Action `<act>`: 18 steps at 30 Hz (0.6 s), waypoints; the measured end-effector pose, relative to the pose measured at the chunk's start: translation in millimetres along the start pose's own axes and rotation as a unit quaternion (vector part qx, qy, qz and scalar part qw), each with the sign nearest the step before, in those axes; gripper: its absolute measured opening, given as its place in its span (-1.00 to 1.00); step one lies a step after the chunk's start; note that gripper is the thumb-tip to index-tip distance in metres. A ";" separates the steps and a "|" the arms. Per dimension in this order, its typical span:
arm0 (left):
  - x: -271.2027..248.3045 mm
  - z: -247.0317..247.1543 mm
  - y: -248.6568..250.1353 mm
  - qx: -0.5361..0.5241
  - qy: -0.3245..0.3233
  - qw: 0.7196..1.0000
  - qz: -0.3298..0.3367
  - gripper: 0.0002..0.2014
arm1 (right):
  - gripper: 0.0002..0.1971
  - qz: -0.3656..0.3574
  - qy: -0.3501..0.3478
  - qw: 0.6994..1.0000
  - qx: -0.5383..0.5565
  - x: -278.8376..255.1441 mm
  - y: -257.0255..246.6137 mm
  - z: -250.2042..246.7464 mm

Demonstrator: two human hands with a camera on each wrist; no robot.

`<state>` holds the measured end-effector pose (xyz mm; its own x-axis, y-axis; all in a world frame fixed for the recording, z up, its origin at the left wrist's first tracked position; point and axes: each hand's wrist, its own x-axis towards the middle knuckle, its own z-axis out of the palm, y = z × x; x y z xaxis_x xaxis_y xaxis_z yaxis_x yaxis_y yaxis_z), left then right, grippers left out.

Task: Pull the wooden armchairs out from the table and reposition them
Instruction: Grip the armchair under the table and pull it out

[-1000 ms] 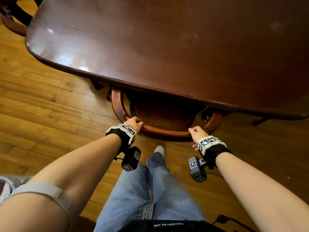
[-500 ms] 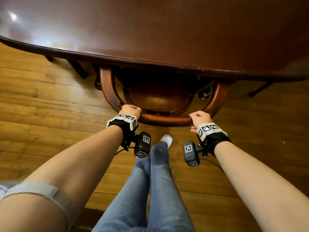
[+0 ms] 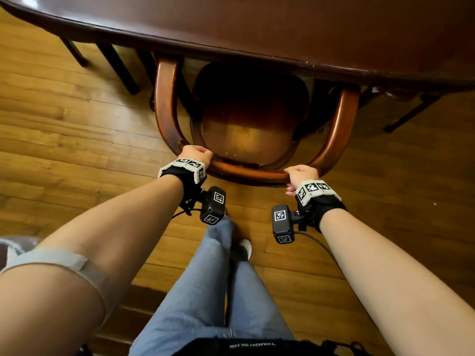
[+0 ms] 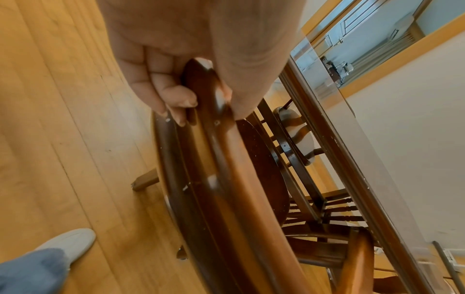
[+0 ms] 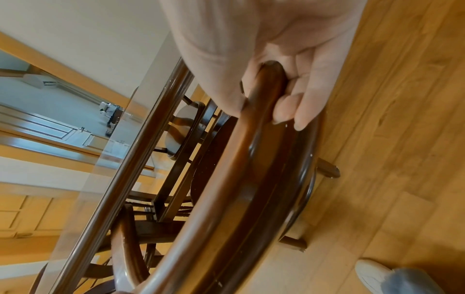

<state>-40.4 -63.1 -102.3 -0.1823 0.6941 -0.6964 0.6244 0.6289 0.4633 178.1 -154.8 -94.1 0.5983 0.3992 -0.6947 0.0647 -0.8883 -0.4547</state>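
Note:
A wooden armchair [image 3: 250,129] with a curved back rail stands partly under the dark table [image 3: 282,29]; its seat shows out to the table's edge. My left hand [image 3: 196,154] grips the rail [image 4: 219,111] at its left bend. My right hand [image 3: 299,174] grips the same rail [image 5: 264,95] at its right bend. In both wrist views my fingers curl round the rail with the thumb on the other side. The chair's front and the ends of its armrests are hidden under the tabletop.
Dark table legs [image 3: 115,65] stand left of the chair and thin ones [image 3: 411,114] at the right. Another chair [image 4: 294,137] stands under the table's far side. My legs and a white shoe [image 3: 243,249] are right behind the chair on the wooden floor.
The chair has slid back toward me out from under the table, and more of its seat and arms now shows. Both hands have kept their grip on the back rail.

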 end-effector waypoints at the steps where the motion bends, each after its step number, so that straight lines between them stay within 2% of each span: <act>1: -5.5 1.4 -7.2 -0.001 0.002 1.000 -0.001 -0.79 | -0.89 0.003 -0.002 1.000 0.001 -5.7 8.4 0.7; 10: -78.3 17.7 -93.5 -0.006 -0.015 1.000 -0.021 -0.76 | -0.78 0.021 -0.037 0.999 -0.004 -65.5 99.3 -7.8; 18: -118.8 19.4 -146.0 0.012 -0.055 0.997 -0.052 -0.75 | -0.73 0.056 -0.087 0.995 -0.008 -100.8 151.6 -9.7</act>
<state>-95.1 -244.2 -97.8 -0.1629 0.5817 -0.7969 0.6249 0.6859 0.3729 135.3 -332.0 -87.6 0.4561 0.3287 -0.8270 0.0189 -0.9326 -0.3603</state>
